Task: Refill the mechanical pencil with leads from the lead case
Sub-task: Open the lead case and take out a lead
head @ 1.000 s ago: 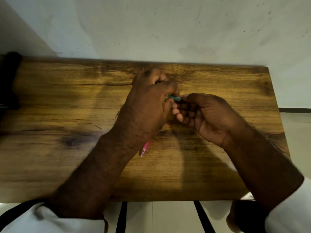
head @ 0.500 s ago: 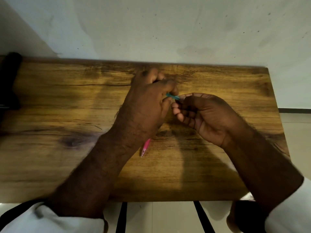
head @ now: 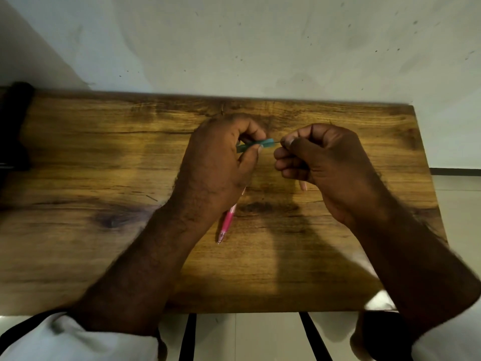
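1. Wooden tabletop, dark-streaked grain, set against a pale wall. Both hands are raised over its middle.
2. Fingertips of the right hand: thumb and forefinger are pressed together, pinching a thin dark lead. The other fingers are curled under towards the palm.
3. The lead runs almost level from that pinch to the near end of the lead case. Whether any of it is inside the case cannot be told.
4. The lead case is teal, slim and flat, and lies near level. Its right end points at the right hand, and it is held clear of the tabletop.
5. Fingers of the left hand: the forefinger is curled over the top of the lead case and the thumb is pressed against its lower edge, gripping it. The left end of the case shows in the hollow of the hand.
6. The two hands are near each other but not touching. Only the lead spans the gap.
7. Mechanical pencil: pink, lying on the tabletop with its tip towards the near edge. Its upper part is hidden under the left wrist, and neither hand holds it.
8. Small pale pink piece, showing just below the right hand's curled fingers. What it is cannot be told.
9. Forearms are bare. White sleeves show at both lower corners.
10. Dark object at the left end of the tabletop, blurred. Black bars run below the near edge, over pale floor.
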